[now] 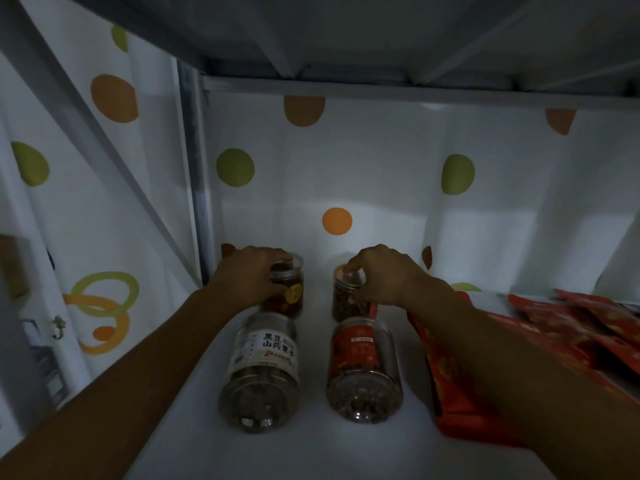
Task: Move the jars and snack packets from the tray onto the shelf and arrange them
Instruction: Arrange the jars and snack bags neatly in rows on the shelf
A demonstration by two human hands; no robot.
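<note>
Two small clear jars stand upright near the back of the white shelf [311,441]. My left hand [247,277] grips the left small jar [289,296], which has a yellow sticker. My right hand [382,275] holds the right small jar [346,299] by its lid and side. In front of them lie two bigger jars on their sides: one with a white label [261,372] on the left, one with a red label [363,368] on the right. Red snack packets [568,327] lie flat on the shelf at the right, partly under my right forearm.
A white curtain with green and orange dots [346,188] covers the back and left side of the shelf. The shelf above [346,36] hangs low overhead. A metal upright [195,168] stands at the back left corner.
</note>
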